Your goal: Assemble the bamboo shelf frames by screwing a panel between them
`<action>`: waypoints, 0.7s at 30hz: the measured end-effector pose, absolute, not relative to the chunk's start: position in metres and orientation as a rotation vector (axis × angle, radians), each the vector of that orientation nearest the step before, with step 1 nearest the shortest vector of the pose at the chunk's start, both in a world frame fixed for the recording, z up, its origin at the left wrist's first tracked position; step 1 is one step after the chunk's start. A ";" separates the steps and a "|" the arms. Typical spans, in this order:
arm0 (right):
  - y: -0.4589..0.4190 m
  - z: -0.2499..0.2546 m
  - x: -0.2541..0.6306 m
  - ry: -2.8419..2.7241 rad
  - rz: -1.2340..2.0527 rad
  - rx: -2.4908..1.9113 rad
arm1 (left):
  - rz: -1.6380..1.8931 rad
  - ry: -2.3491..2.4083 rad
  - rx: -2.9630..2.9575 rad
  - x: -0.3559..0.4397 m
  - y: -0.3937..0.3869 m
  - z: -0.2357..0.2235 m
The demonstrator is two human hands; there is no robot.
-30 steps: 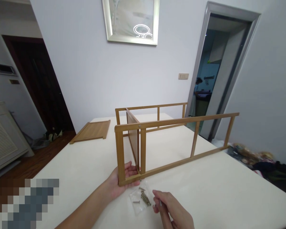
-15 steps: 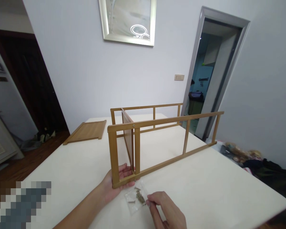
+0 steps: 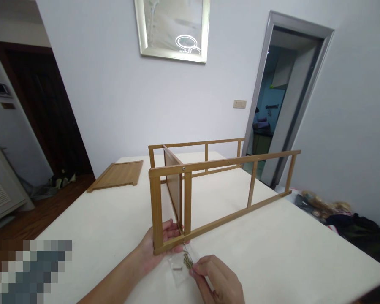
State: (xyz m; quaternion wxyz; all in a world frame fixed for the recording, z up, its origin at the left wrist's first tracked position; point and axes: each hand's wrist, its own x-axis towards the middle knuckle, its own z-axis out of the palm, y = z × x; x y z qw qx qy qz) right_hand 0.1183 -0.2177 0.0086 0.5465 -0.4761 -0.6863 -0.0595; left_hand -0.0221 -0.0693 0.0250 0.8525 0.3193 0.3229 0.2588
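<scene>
A wooden shelf frame [image 3: 221, 223] lies on its side on the white table, with a wooden panel [image 3: 174, 177] set crosswise between its two side ladders. My left hand [image 3: 148, 249] is wrapped around the lower near corner of the frame, fingers behind the rail by the panel's edge. My right hand [image 3: 220, 276] pinches a thin metal rod, apparently a hex key [image 3: 189, 254], whose tip reaches a screw [image 3: 184, 242] at the lower rail. Beneath it, a clear plastic bag [image 3: 179, 276] lies with several brass-coloured screws [image 3: 186, 261] on it.
A second wooden panel [image 3: 117, 175] lies flat at the table's far left. The white table [image 3: 272, 249] ends at a right-hand edge, with dark clothes [image 3: 357, 228] heaped beyond it. A wall with a framed picture [image 3: 174, 59] stands behind; a doorway [image 3: 266, 109] opens at right.
My right hand has shifted slightly up and left, bringing the thin rod's tip to the screw at the lower rail. The left hand keeps its hold; the view has shifted slightly.
</scene>
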 end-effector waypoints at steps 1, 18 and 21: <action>-0.218 0.009 0.119 -1.644 -0.134 -1.127 | 0.542 0.676 0.674 -0.022 -0.069 0.024; -0.216 0.008 0.120 -1.636 -0.198 -1.162 | 0.527 0.672 0.682 -0.020 -0.076 0.032; -0.217 0.006 0.121 -1.685 -0.260 -1.181 | 0.525 0.671 0.679 -0.020 -0.076 0.033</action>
